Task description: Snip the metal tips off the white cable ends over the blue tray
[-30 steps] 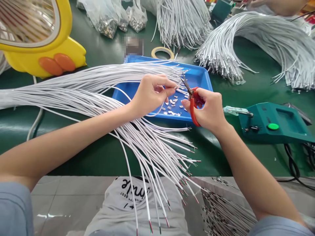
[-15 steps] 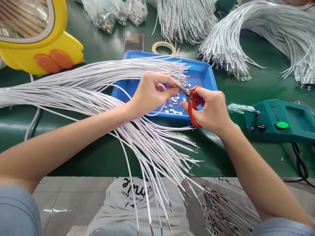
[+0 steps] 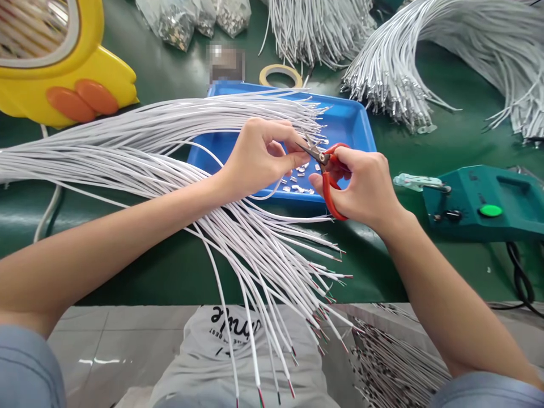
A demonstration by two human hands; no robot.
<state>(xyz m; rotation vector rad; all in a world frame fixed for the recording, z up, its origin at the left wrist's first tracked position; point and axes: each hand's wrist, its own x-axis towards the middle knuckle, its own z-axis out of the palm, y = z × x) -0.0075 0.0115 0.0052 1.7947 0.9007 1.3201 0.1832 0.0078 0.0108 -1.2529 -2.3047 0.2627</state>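
Note:
My left hand (image 3: 261,156) is closed in a pinch above the blue tray (image 3: 359,122), holding the end of a white cable (image 3: 267,196) that loops out beneath it. My right hand (image 3: 363,184) grips red-handled scissors (image 3: 328,190). Their dark blades point left and meet the cable end at my left fingertips; the exact contact is too small to make out. Small metal pieces (image 3: 300,188) lie in the tray below. A bundle of white cables (image 3: 238,238) fans out under my left forearm, with coloured wire ends showing. Another part of the bundle (image 3: 170,122) lies across the tray.
A yellow duck-shaped device (image 3: 93,76) stands at the left. Behind the tray are a tape roll (image 3: 280,76) and bags of small parts (image 3: 174,25). More white cables (image 3: 395,73) lie at the back right. A green machine (image 3: 480,209) sits at the right.
The view has shifted slightly. Both hands stay in nearly the same pose, with the scissor blades still at the cable end by my left fingertips.

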